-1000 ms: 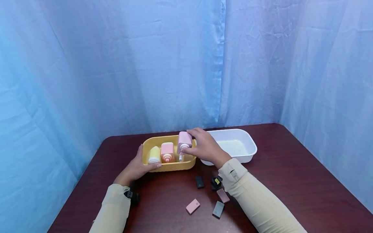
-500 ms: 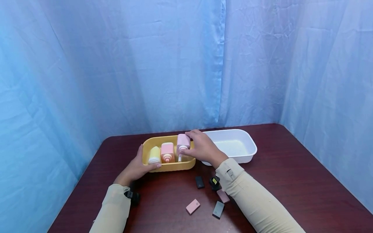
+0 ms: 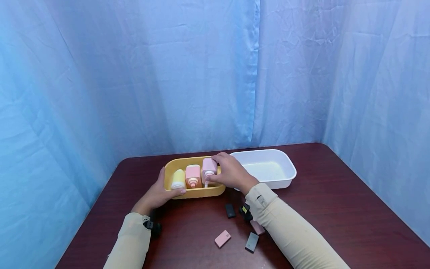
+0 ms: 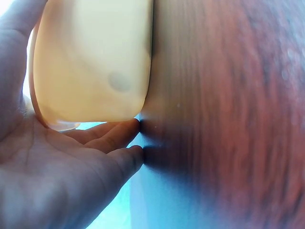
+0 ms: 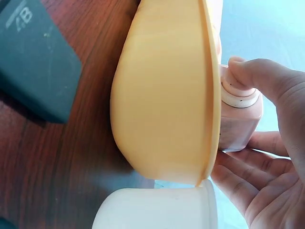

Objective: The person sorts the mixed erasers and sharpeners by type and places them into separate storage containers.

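My right hand (image 3: 231,172) grips a pale pink pump bottle (image 3: 209,166) by its right side, at the right end of a yellow bin (image 3: 198,193). In the right wrist view the thumb presses the collar of this bottle (image 5: 240,125), while the fingers reach round its body. A pink bottle (image 3: 193,172) with a pump top lies in the bin's middle, and a yellow-and-white bottle (image 3: 178,178) lies at its left. My left hand (image 3: 161,192) holds the bin's left end, thumb over the front rim. The left wrist view shows its fingers against the bin wall (image 4: 90,62).
A white bin (image 3: 268,170) stands right beside the yellow one. Nearer on the dark red table (image 3: 188,239) lie several small blocks: a black block (image 3: 230,210), a pink block (image 3: 222,238), a grey block (image 3: 252,242) and a mauve block (image 3: 257,227). Blue curtains (image 3: 201,74) hang behind.
My right hand has lowered the pale pink pump bottle deeper into the yellow bin and slightly left, towards the middle bottle. My left hand has stayed on the bin.
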The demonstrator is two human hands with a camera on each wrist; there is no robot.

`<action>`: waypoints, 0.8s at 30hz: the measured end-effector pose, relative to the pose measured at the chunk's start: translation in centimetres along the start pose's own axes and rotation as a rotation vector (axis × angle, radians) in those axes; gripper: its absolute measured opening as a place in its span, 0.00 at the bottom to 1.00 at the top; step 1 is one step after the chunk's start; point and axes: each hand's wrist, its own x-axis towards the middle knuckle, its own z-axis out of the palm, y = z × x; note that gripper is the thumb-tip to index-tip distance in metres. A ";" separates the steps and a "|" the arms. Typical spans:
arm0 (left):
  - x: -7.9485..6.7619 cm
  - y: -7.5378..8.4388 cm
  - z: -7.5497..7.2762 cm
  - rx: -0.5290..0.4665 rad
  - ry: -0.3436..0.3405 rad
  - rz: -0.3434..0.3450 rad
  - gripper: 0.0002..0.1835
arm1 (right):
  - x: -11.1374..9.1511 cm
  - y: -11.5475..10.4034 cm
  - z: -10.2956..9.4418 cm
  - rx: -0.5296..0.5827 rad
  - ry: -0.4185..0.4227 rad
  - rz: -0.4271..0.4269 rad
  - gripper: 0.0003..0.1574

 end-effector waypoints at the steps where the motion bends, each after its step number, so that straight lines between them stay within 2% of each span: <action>1: 0.0 0.0 0.0 -0.002 -0.001 0.000 0.71 | 0.0 0.0 0.1 -0.001 -0.005 0.002 0.48; 16: -0.1 0.2 0.0 -0.006 -0.007 0.004 0.70 | 0.3 0.1 0.8 0.023 -0.052 -0.028 0.46; 24: -0.2 0.2 0.0 -0.007 -0.007 0.002 0.71 | 0.4 0.1 1.0 -0.016 -0.049 -0.057 0.42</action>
